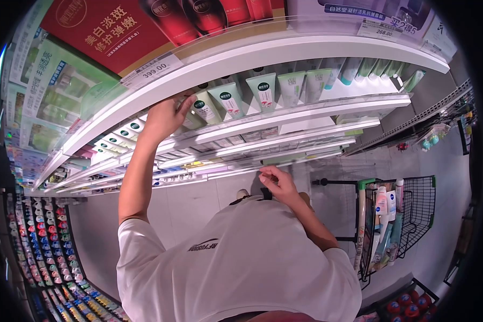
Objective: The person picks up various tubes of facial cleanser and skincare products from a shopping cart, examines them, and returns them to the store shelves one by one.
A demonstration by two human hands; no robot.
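Up on the second shelf (306, 110), our left hand (163, 115) reaches in among the standing tubes, fingers curled around a pale green-capped tube (205, 107) at the near end of the row; the hand hides the far side of that grip, so we cannot tell how firmly it closes. Beside it stand more tubes (263, 91), caps down, packed side by side behind a clear rail. Our right hand (278, 182) hangs lower, by a lower shelf edge (284, 158), thumb and fingertips pinched together on something too small to make out.

Step in hand, as we judge it: handling the tube row, either seating or lifting one tube. Next move calls for keeping that tube upright and clear of its neighbours, since they stand touching.

Further out: red gift boxes (107, 32) on the top shelf with a price tag (153, 68) reading 399.00. To our right, a black wire cart (413, 214) holds more tubes and bottles. Low on our left, another shelving run (43, 252) carries rows of small items. Grey tile floor (198, 204) below.
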